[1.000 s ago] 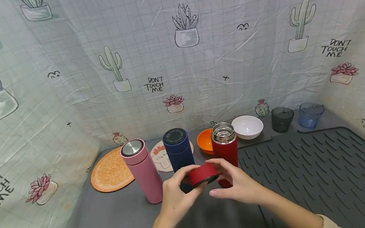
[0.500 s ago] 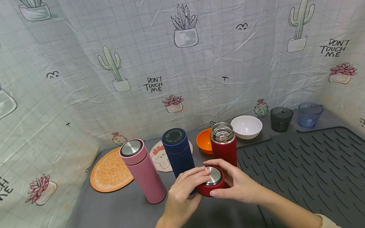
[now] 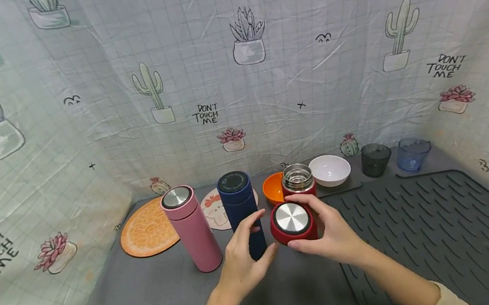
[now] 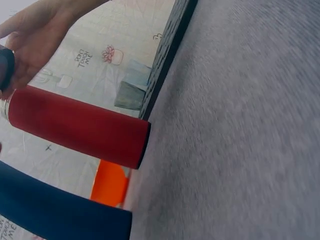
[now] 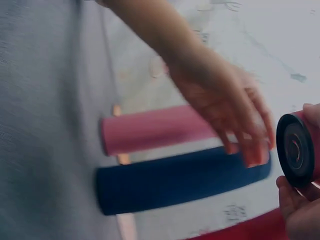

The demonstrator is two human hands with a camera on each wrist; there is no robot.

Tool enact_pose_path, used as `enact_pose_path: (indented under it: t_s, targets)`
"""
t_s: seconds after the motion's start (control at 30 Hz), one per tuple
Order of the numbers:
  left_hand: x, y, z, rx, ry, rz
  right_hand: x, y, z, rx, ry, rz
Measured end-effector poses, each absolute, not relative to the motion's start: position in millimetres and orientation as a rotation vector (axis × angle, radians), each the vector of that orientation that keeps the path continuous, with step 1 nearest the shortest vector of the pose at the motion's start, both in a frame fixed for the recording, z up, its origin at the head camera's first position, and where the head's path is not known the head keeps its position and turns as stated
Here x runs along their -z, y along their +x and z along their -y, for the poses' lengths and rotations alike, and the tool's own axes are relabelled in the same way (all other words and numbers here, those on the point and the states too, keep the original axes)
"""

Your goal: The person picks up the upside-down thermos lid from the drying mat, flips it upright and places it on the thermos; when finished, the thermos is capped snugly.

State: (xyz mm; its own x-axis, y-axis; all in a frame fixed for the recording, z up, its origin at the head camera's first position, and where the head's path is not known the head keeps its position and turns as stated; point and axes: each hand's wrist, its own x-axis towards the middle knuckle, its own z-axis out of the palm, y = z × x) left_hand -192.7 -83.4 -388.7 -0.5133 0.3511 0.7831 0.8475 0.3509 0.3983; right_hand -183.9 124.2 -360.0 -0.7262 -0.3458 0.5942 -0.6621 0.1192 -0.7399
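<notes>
My right hand (image 3: 332,230) grips a red thermos lid (image 3: 292,220) by its side, its brushed steel top toward the head camera. In the right wrist view the lid's dark underside (image 5: 296,149) shows. Behind it stands the uncapped red thermos (image 4: 80,125), its steel mouth (image 3: 298,177) bare. My left hand (image 3: 243,262) is just left of the lid, thumb and fingers spread apart and holding nothing. Beyond the left hand is a capped navy thermos (image 3: 239,202), upright. A capped pink thermos (image 3: 194,237) stands farther left.
An orange bowl (image 3: 273,189) and a white bowl (image 3: 331,170) sit at the back. A dark cup (image 3: 375,160) and a blue cup (image 3: 413,154) stand right of them. A ridged black mat (image 3: 423,219) covers the right side. Round orange-slice mat (image 3: 147,229) lies at back left.
The lid, first held between both hands, has been turned steel side up and moved right in my right hand. My left hand has let go of it.
</notes>
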Motion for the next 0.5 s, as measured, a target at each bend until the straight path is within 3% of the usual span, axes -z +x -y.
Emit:
enact_pose_path:
  t_s: [0.27,0.5]
  targets:
    - [390.8,-208.3,63.4,1.260,-1.048,2.096,332.1,-199.9,-140.9,-1.544,1.007,1.947]
    - [391.4,-220.4,41.9,1.387,-0.951,2.173,313.2,-204.9,-141.1,-1.574,0.836,1.954]
